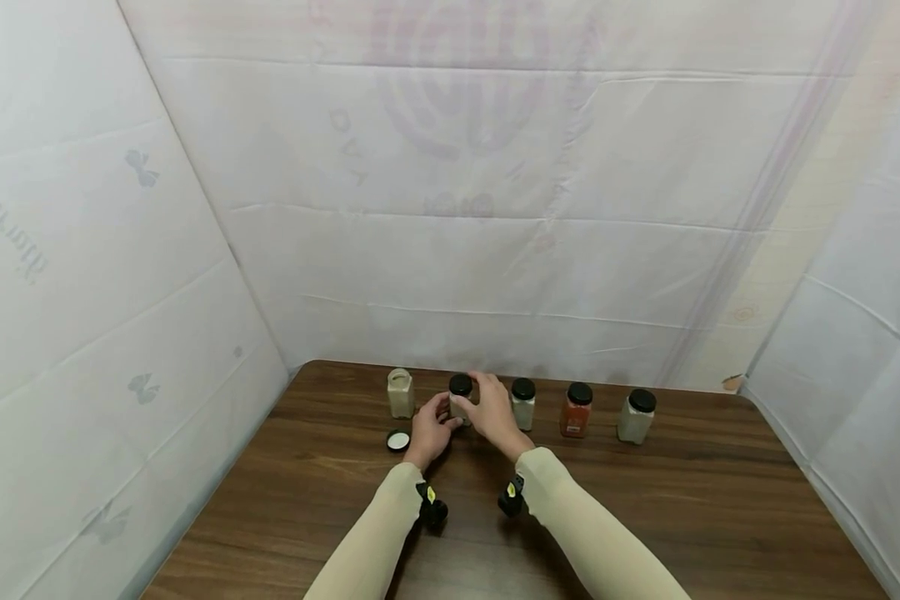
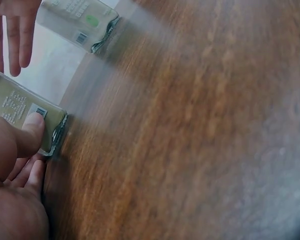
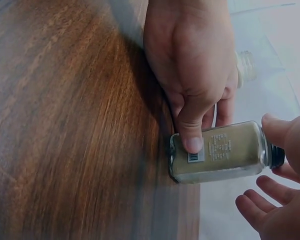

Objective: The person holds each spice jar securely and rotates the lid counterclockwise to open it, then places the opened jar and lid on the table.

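Observation:
A square glass spice jar point(image 1: 457, 406) of beige powder stands upright with its black lid point(image 1: 461, 384) on. My left hand point(image 1: 431, 429) grips the lower part of this jar, thumb across the barcode label point(image 3: 196, 154). Around the top is my right hand point(image 1: 491, 410), its thumb by the jar's shoulder and its other fingers fairly straight and spread beyond the lid. How firmly those fingers touch the lid is unclear. To the left stands a lidless jar point(image 1: 401, 395) of pale powder, and a black lid point(image 1: 398, 441) lies white inside up before it.
Right of the hands, three more black-lidded jars stand in a row: a pale one point(image 1: 523, 406), an orange-red one point(image 1: 576, 412) and another pale one point(image 1: 635, 417). The brown wooden table point(image 1: 330, 483) backs onto a white fabric wall point(image 1: 450, 275).

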{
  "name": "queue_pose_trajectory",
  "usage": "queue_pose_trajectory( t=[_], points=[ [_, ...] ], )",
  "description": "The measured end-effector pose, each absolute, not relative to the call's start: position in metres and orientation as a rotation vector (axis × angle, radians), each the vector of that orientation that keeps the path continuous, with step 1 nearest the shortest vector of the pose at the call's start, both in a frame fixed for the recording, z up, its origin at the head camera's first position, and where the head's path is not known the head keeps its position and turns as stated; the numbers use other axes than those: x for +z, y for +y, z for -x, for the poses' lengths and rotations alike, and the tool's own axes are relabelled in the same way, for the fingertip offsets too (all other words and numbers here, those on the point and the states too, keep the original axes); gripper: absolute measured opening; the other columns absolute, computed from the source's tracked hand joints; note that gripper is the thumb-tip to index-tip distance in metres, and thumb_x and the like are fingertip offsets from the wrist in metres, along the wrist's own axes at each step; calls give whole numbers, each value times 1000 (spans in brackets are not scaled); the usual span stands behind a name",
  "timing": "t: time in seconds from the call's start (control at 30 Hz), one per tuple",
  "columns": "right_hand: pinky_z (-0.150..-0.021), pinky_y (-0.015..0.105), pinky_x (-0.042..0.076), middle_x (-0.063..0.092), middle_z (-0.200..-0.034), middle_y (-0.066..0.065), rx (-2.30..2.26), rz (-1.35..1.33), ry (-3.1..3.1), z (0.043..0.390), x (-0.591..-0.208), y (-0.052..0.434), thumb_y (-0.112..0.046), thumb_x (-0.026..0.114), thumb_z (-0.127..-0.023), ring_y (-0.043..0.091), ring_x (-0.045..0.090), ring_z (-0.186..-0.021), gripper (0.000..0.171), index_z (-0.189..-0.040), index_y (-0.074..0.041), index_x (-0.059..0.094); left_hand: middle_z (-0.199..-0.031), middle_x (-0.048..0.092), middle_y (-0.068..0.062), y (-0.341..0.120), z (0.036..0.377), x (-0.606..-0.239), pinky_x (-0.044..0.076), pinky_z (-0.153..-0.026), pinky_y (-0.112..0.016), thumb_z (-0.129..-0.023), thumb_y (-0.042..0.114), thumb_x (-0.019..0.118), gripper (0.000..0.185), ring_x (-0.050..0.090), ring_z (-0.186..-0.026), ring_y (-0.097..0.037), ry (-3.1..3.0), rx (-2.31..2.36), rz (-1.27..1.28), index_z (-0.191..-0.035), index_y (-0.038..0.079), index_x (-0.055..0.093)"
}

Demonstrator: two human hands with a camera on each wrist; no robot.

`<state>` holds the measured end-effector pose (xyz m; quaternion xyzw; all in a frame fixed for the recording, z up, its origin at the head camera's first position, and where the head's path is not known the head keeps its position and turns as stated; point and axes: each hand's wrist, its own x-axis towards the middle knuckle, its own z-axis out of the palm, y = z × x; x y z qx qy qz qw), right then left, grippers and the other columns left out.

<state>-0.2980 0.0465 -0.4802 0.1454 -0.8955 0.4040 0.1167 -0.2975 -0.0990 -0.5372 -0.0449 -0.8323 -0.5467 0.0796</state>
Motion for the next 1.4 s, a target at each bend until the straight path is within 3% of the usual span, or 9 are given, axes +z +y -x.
queue_pose_trajectory(
  t=[0.47, 0.77, 1.4],
  points=[
    [-101, 54, 51, 61, -132, 23, 1247, -411, -2568, 302, -483, 44, -24, 73, -98, 40, 58, -122, 50, -138, 2, 59, -131, 65, -24, -99, 304, -544, 56, -99, -45, -91, -5, 73, 52, 64, -121, -37, -2485, -1588, 140, -141, -2, 57],
    [-97, 55, 52, 63, -125, 23, 1273, -423, -2534, 304, -483, 44, -22, 75, -96, 44, 60, -117, 45, -133, 1, 63, -135, 63, -23, -98, 305, -542, 55, -100, -46, -92, -6, 72, 53, 63, -123, -37, -2492, -1609, 133, -142, -1, 57],
    [-94, 54, 55, 65, -125, 23, 1318, -417, -2544, 308, -485, 45, -19, 76, -95, 43, 63, -116, 44, -132, 0, 64, -143, 58, -24, -96, 297, -535, 54, -100, -50, -95, -2, 70, 57, 61, -125, -40, -2580, -1515, 119, -149, -1, 50]
  ],
)
